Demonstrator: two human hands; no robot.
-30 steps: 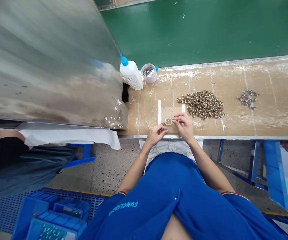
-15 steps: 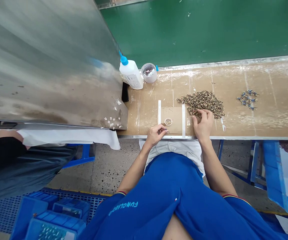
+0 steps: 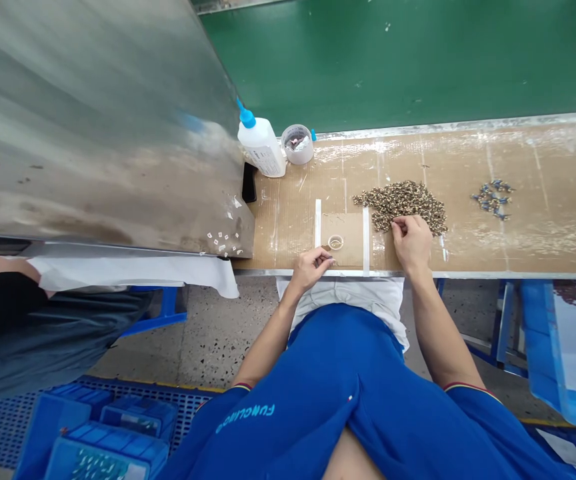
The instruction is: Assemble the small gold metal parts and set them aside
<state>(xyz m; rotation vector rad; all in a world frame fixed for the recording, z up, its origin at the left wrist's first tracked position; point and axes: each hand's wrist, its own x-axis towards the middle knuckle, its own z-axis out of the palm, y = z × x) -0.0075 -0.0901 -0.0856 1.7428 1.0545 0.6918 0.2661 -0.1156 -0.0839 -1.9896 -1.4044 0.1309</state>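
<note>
Fingertips together, the left hand [image 3: 313,267] is beside a round white dish [image 3: 341,244], the right hand [image 3: 411,241] at a heap of brass-coloured metal parts [image 3: 405,203], likely placed for easy reach; whether either grips anything is unclear.

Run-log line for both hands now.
Left hand: pinched, beside small round container | right hand: at near edge of brass-coloured parts pile

The person's left hand [image 3: 312,268] pinches a tiny piece [image 3: 333,260], too small to make out, just beside a little round dish [image 3: 336,249] on the tabletop [image 3: 285,227]. The right hand [image 3: 412,244] is at the near edge of a heap of brassy bits [image 3: 411,200]; a bluish cluster [image 3: 492,199] lies well off to the right.
</note>
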